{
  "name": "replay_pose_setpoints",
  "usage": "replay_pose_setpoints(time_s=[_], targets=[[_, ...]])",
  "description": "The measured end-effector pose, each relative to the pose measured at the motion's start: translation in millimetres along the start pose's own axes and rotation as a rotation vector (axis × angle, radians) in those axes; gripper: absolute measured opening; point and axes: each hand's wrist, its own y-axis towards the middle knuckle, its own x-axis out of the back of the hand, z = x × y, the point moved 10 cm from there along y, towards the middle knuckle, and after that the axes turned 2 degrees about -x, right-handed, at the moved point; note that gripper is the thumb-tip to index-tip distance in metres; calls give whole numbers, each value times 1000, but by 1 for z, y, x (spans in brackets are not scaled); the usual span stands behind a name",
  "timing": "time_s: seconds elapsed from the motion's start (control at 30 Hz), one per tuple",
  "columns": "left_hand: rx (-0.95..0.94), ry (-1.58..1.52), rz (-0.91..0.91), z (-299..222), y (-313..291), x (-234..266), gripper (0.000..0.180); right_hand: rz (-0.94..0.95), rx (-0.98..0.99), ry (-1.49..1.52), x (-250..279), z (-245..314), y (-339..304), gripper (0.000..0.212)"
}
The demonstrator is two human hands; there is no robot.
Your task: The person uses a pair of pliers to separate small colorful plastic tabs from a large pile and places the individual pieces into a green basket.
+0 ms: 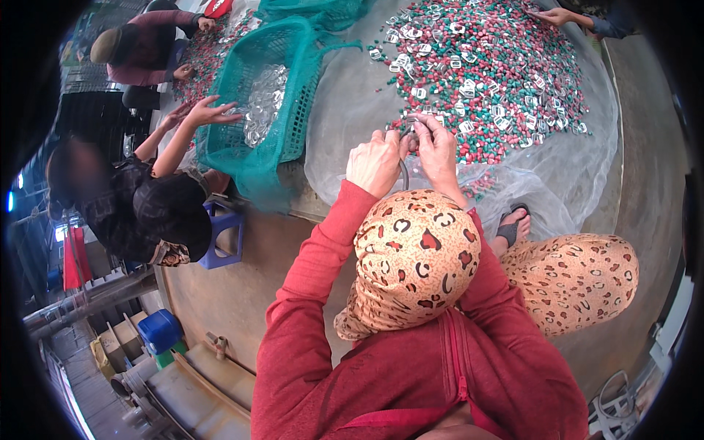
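In front of my raised knee, my left hand (375, 163) is closed, its fingers pinched round a dark grey, curved, cord-like piece (405, 176). My right hand (437, 152) meets it from the other side, thumb and fingers pinching the upper part of the same piece. The fingers cover much of it, so its exact kind cannot be made out. Just beyond my hands spreads a heap of small red and green pellets (506, 81), with flat silver buckle-like metal parts (467, 89) scattered through it.
The heap lies on a translucent plastic sheet (587, 172). At the left stands a green mesh-lined basket (297, 110) holding clear or silvery pieces (265, 103). Beside it, a person sits on a blue stool (224, 238), hands raised. Another person works farther left; a hand (554, 16) reaches in at top right.
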Motion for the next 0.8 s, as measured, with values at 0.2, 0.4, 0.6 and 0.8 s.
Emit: replay_pose_setpoints(time_s=[0.2,0.4,0.6,0.8], targets=[[-45,-73,-20,0,-3,-16,24,0,-172,311,9,-37,3,17],[-153,-555,127,28,9,-39,23,215,-370,616,-15,-58,1,17],[-100,-184,140,43,-5,-85,25,99,-282,13,-11,-93,-4,18],[-43,-5,102,13,-9,-58,26,-24,6,-180,0,-67,-3,21]])
